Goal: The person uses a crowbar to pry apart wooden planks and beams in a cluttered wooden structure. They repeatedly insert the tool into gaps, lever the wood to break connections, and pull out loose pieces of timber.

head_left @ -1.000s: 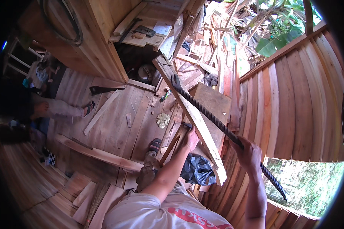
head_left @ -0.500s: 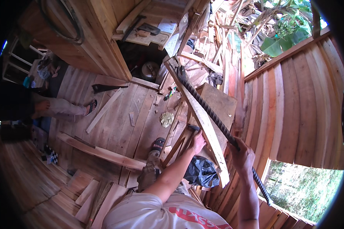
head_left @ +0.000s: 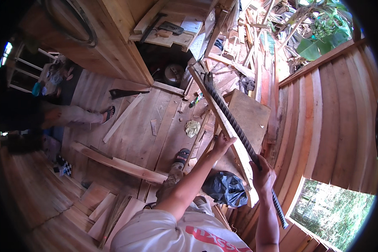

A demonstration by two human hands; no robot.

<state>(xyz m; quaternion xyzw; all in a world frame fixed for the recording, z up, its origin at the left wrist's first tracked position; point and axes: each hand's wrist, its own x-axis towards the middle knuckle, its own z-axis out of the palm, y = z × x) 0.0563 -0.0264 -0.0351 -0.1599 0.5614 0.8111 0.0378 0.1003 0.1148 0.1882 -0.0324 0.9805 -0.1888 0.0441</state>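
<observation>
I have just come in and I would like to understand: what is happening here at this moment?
A person's right hand is closed around a dark ribbed bar, which slants along a long plank. The left hand is at the plank's left edge; whether it grips the plank is hard to tell. A black plastic bag is beside the plank's lower end. Farther left, a handsaw lies on the wooden floor, near another person's sandaled foot.

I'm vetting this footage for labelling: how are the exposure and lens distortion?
Head view: glare bleaches much of the window opening; the co-worker's upper body is in shadow. Same view: the wall planks curve near the rim; the ribbed bar in the right hand looks fairly crisp.
</observation>
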